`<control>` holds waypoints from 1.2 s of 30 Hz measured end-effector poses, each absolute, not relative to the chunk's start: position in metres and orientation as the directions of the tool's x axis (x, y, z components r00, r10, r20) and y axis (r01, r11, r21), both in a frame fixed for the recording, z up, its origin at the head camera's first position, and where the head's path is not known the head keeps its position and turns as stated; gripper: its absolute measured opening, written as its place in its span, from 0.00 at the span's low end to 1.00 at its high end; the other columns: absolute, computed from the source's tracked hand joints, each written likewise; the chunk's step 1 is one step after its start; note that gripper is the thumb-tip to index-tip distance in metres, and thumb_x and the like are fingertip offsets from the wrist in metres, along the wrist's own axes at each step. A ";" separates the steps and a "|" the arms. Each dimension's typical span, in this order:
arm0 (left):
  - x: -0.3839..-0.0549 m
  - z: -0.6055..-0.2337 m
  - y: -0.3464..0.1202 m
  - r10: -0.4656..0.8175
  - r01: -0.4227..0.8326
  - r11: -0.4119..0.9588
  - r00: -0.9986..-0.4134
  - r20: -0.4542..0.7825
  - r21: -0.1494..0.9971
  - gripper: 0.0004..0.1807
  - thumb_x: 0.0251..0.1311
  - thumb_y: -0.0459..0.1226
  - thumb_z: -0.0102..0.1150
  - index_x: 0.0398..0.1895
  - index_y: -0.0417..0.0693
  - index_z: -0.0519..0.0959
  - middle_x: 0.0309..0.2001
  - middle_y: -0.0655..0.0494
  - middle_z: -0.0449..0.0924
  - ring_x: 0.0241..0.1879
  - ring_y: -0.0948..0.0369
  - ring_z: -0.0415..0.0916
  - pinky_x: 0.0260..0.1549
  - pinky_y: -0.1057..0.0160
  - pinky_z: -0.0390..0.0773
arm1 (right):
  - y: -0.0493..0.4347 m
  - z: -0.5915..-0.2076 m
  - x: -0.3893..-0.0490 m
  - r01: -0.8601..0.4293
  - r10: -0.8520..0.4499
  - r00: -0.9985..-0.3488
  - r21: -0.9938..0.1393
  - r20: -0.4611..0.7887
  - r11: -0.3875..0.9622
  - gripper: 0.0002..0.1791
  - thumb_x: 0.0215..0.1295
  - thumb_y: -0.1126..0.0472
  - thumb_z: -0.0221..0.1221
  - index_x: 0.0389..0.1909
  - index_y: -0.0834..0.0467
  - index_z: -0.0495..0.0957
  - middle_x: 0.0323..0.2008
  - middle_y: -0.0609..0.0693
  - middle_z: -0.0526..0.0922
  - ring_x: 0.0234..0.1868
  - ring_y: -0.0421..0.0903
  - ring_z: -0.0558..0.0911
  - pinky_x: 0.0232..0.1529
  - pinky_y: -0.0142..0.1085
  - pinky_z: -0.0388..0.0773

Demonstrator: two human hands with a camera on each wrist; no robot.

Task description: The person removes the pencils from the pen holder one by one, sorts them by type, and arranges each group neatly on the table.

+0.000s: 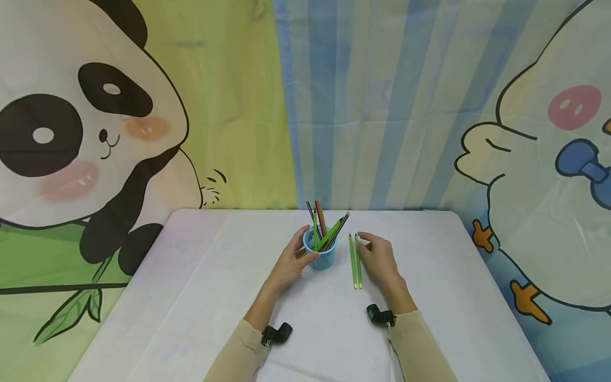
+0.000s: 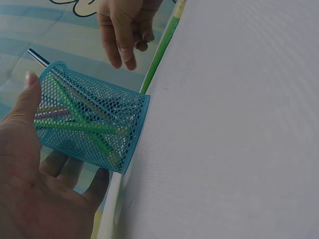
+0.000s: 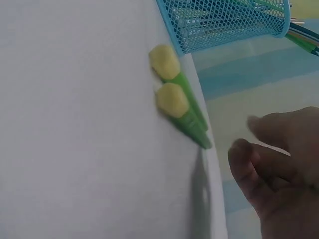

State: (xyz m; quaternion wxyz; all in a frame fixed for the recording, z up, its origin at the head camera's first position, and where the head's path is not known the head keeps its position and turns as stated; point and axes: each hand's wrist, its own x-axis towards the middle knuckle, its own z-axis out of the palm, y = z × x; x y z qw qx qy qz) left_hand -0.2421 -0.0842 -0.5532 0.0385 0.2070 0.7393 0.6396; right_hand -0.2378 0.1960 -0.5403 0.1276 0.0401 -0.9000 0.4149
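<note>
A blue mesh pencil cup [image 1: 321, 260] stands on the table, holding several green, dark and red pencils [image 1: 329, 236]. My left hand [image 1: 290, 260] holds the cup from its left side, thumb in front and fingers behind; the left wrist view shows the mesh cup [image 2: 84, 119] between thumb and fingers. To the right of the cup two green pencils [image 1: 352, 262] lie side by side, pale ends toward me. My right hand [image 1: 379, 260] hovers beside their dark tips, fingers loosely bent. In the right wrist view, a gap shows between that hand [image 3: 284, 169] and the green pencils [image 3: 192, 124].
A white cloth covers the table [image 1: 191, 297]. Behind it hangs a curtain [image 1: 363, 106] with blue stripes, a panda [image 1: 95, 106] on the left and a white cartoon bird [image 1: 539, 223] on the right. Both wrists wear small black cameras [image 1: 277, 334].
</note>
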 end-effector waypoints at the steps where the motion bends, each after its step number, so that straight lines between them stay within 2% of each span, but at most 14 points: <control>1: -0.242 -0.553 -0.084 0.355 0.258 0.094 -0.911 0.210 0.962 0.44 0.68 0.46 0.67 0.82 0.65 0.56 0.75 0.49 0.70 0.75 0.47 0.67 0.74 0.42 0.67 | 0.196 -0.537 -0.238 -0.195 0.050 -0.955 -0.744 0.293 0.640 0.23 0.70 0.64 0.66 0.65 0.58 0.80 0.49 0.58 0.90 0.36 0.48 0.88 0.33 0.35 0.82; 4: -0.242 -0.553 -0.085 0.355 0.259 0.091 -0.910 0.211 0.962 0.43 0.68 0.46 0.67 0.82 0.66 0.56 0.75 0.49 0.70 0.75 0.46 0.67 0.74 0.42 0.67 | 0.194 -0.526 -0.238 -0.253 0.103 -0.915 -0.755 0.389 0.605 0.25 0.71 0.65 0.66 0.68 0.56 0.78 0.52 0.57 0.89 0.38 0.51 0.89 0.36 0.34 0.84; 10: -0.244 -0.553 -0.085 0.353 0.262 0.102 -0.912 0.211 0.960 0.44 0.67 0.48 0.68 0.82 0.65 0.56 0.75 0.52 0.71 0.75 0.47 0.68 0.73 0.42 0.68 | 0.188 -0.504 -0.236 -0.379 0.196 -0.823 -0.771 0.534 0.511 0.24 0.72 0.64 0.64 0.68 0.57 0.78 0.47 0.57 0.90 0.38 0.51 0.88 0.39 0.16 0.76; 15: -0.245 -0.553 -0.084 0.352 0.270 0.109 -0.910 0.217 0.957 0.47 0.67 0.50 0.68 0.83 0.56 0.54 0.75 0.52 0.71 0.75 0.48 0.68 0.73 0.42 0.68 | 0.180 -0.488 -0.233 -0.453 0.227 -0.782 -0.780 0.580 0.432 0.23 0.72 0.61 0.65 0.66 0.57 0.79 0.46 0.56 0.90 0.37 0.47 0.86 0.40 0.16 0.78; 20: -0.245 -0.553 -0.084 0.351 0.277 0.109 -0.909 0.224 0.955 0.46 0.67 0.50 0.68 0.83 0.60 0.55 0.75 0.53 0.71 0.75 0.48 0.68 0.73 0.43 0.69 | 0.172 -0.483 -0.237 -0.451 0.199 -0.826 -0.829 0.528 0.331 0.20 0.73 0.64 0.64 0.64 0.60 0.80 0.47 0.60 0.89 0.36 0.47 0.86 0.37 0.18 0.79; 25: -0.245 -0.554 -0.085 0.348 0.279 0.100 -0.909 0.229 0.955 0.43 0.67 0.47 0.68 0.81 0.69 0.57 0.74 0.51 0.71 0.75 0.47 0.68 0.73 0.42 0.68 | 0.166 -0.485 -0.246 -0.382 0.129 -0.895 -0.882 0.427 0.275 0.18 0.73 0.69 0.61 0.62 0.66 0.80 0.51 0.66 0.87 0.39 0.61 0.86 0.37 0.22 0.82; 27: -0.244 -0.553 -0.085 0.347 0.278 0.096 -0.909 0.230 0.956 0.43 0.67 0.46 0.68 0.81 0.69 0.57 0.74 0.51 0.72 0.75 0.46 0.68 0.73 0.42 0.68 | 0.165 -0.487 -0.248 -0.345 0.100 -0.921 -0.907 0.377 0.242 0.18 0.74 0.70 0.60 0.62 0.68 0.79 0.53 0.66 0.86 0.41 0.63 0.86 0.38 0.27 0.85; 31: -0.244 -0.554 -0.085 0.348 0.276 0.091 -0.909 0.229 0.957 0.43 0.68 0.45 0.68 0.82 0.65 0.57 0.74 0.50 0.72 0.74 0.47 0.69 0.73 0.42 0.69 | 0.163 -0.491 -0.251 -0.277 0.063 -0.955 -0.948 0.289 0.157 0.18 0.74 0.69 0.61 0.62 0.65 0.81 0.55 0.65 0.86 0.39 0.51 0.86 0.39 0.33 0.87; 34: -0.245 -0.555 -0.085 0.350 0.270 0.086 -0.909 0.224 0.959 0.44 0.68 0.43 0.68 0.83 0.60 0.56 0.74 0.50 0.72 0.73 0.48 0.70 0.73 0.41 0.69 | 0.161 -0.493 -0.253 -0.265 0.031 -0.962 -0.958 0.270 0.106 0.17 0.73 0.68 0.62 0.61 0.63 0.82 0.54 0.65 0.86 0.36 0.41 0.84 0.37 0.33 0.85; 36: -0.244 -0.555 -0.084 0.349 0.268 0.084 -0.910 0.223 0.960 0.44 0.68 0.42 0.67 0.83 0.57 0.56 0.74 0.50 0.72 0.73 0.48 0.70 0.73 0.41 0.69 | 0.160 -0.494 -0.254 -0.275 0.002 -0.961 -0.959 0.276 0.068 0.17 0.73 0.69 0.62 0.60 0.63 0.82 0.54 0.66 0.86 0.35 0.39 0.83 0.36 0.32 0.84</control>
